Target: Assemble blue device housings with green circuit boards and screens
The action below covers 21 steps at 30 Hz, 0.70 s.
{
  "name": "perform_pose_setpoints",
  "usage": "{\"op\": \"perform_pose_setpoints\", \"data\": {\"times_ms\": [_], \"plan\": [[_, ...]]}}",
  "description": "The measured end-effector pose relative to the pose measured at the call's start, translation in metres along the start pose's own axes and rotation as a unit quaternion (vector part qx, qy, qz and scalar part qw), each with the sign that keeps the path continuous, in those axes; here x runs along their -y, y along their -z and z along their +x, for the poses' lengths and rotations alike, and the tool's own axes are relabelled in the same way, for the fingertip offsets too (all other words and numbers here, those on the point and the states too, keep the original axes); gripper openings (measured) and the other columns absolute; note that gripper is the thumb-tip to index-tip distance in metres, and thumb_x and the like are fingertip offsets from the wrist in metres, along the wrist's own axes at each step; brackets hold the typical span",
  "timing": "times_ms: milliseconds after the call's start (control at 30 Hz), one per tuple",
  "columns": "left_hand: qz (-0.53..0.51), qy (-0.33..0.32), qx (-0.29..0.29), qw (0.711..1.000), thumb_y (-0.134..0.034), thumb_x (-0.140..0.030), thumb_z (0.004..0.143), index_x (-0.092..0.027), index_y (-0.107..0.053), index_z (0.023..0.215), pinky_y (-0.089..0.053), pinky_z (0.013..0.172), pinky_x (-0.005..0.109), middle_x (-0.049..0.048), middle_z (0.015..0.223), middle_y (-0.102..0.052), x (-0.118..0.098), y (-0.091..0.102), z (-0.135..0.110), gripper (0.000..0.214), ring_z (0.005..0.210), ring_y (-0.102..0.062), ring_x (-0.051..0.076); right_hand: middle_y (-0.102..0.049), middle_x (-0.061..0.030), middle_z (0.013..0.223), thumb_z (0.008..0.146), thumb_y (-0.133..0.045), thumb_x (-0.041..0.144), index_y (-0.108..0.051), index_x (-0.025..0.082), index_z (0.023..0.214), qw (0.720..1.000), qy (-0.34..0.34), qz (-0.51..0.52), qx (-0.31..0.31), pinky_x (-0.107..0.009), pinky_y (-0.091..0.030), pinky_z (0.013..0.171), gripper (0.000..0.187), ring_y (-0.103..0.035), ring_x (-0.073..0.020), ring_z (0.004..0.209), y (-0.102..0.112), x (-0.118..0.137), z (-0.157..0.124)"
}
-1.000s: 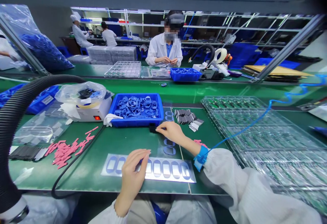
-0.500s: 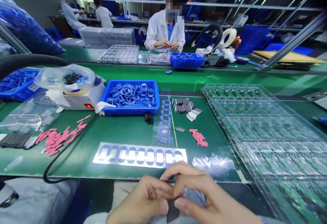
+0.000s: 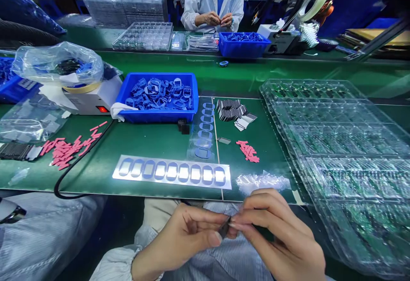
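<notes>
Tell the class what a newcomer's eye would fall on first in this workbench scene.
A bright blue crate of blue frame-shaped pieces stands on the green bench, with stacked clear plastic trays to its right and scattered pink strips to its left. At the front, the person's left hand and right hand pinch a small dark piece.

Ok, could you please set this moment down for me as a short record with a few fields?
left hand: fingers pinch a small dark strip
right hand: fingers pinch the same strip from the other side
in front: silvery sheet with blue oval shapes on a green workbench
also nearby: blue plastic crate of blue oval frames; pink strips; stacked clear plastic trays
across the bench: person in a white coat
</notes>
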State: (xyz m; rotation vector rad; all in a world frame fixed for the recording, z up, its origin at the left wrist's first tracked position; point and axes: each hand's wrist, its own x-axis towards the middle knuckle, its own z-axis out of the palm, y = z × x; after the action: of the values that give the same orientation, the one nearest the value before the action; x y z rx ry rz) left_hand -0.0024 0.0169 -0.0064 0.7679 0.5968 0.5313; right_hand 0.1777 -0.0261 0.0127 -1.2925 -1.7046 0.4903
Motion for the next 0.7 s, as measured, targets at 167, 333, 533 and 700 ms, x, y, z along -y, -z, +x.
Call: {"op": "perform_pose_setpoints", "data": {"times_ms": [167,333,533,700], "plan": [[0.043,0.027,-0.001,0.999,-0.071,-0.053,0.068,-0.025,-0.075,0.099,-0.055,0.080,0.040,0.0086,0.092,-0.078,-0.002,-0.004,0.001,0.042,0.085,-0.072,0.027,-0.060,-0.0026,0.073,0.078,-0.060,0.004,-0.064,0.028,0.091,1.000,0.019,-0.002,0.001,-0.034,-0.048,0.056,0.027,-0.056,-0.0192,0.069,0.005,-0.003,0.000],[0.047,0.033,0.021,0.998,-0.071,-0.050,0.070,-0.024,-0.074,0.101,-0.052,0.075,0.026,0.0067,0.091,-0.078,-0.004,-0.007,0.001,0.041,0.082,-0.070,0.020,-0.059,-0.0016,0.072,0.076,-0.059,-0.003,-0.065,0.018,0.085,0.998,0.056,0.000,-0.012,-0.029,-0.048,0.056,0.024,-0.056,-0.0149,0.069,0.007,0.000,0.004],[0.119,-0.010,0.004,0.993,-0.070,-0.042,0.074,-0.031,-0.072,0.102,-0.054,0.079,0.028,0.0022,0.090,-0.078,-0.006,-0.009,-0.001,0.031,0.087,-0.071,0.021,-0.059,-0.0012,0.073,0.079,-0.061,0.001,-0.063,0.019,0.083,0.999,0.027,0.034,-0.001,-0.029,-0.048,0.057,0.018,-0.056,-0.0146,0.069,0.006,-0.005,-0.002],[0.193,-0.052,-0.020,0.980,-0.072,-0.032,0.074,-0.032,-0.071,0.103,-0.054,0.082,0.027,0.0028,0.093,-0.078,0.003,-0.011,-0.001,0.029,0.091,-0.072,0.022,-0.057,-0.0014,0.072,0.081,-0.057,0.005,-0.058,0.019,0.079,1.000,0.005,0.016,-0.014,-0.028,-0.047,0.056,0.015,-0.055,-0.0149,0.069,-0.002,-0.011,-0.014]]}}
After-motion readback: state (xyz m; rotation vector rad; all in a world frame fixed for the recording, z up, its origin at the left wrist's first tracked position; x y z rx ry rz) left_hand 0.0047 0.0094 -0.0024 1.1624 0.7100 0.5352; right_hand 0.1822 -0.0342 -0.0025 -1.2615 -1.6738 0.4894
